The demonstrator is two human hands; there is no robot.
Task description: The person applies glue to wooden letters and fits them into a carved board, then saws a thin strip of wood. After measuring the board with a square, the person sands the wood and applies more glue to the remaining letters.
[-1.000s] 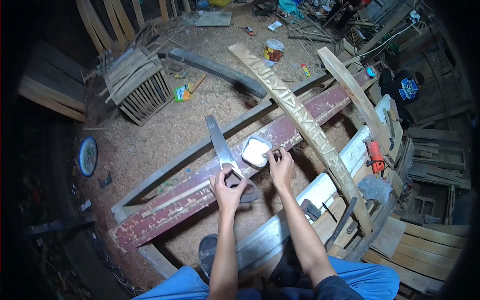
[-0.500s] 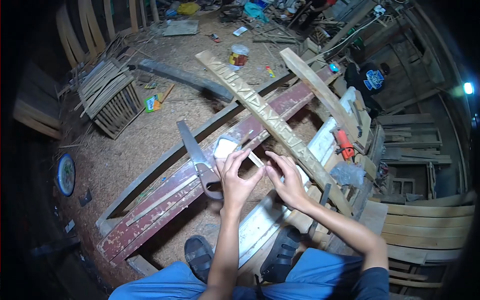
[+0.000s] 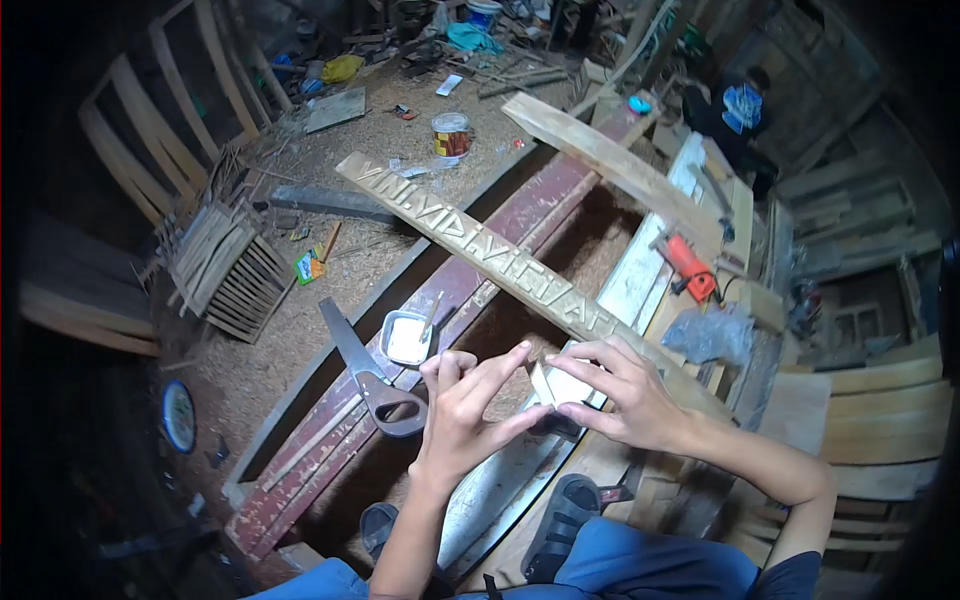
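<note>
Between the fingertips of my left hand point(image 3: 468, 412) and my right hand point(image 3: 625, 395) is a small pale piece of wood point(image 3: 541, 384); both hands pinch it. A handsaw point(image 3: 362, 362) lies on the red beam point(image 3: 540, 205), its handle just left of my left hand. Behind the saw handle stands a small tub of white paste point(image 3: 407, 337) with a thin stick point(image 3: 433, 312) in it. The long board with raised carved letters point(image 3: 480, 252) crosses the beams beyond my hands.
An orange power tool point(image 3: 688, 268) and a clear plastic bag point(image 3: 708, 335) are at the right. A slatted crate point(image 3: 225, 270) and a paint can point(image 3: 451, 134) stand on the floor. Another person point(image 3: 740, 115) sits at the upper right. A plain board point(image 3: 610, 160) spans the beams.
The view has shifted. My left hand has left the saw and my right hand has left the tub; both have come together around the small wood piece.
</note>
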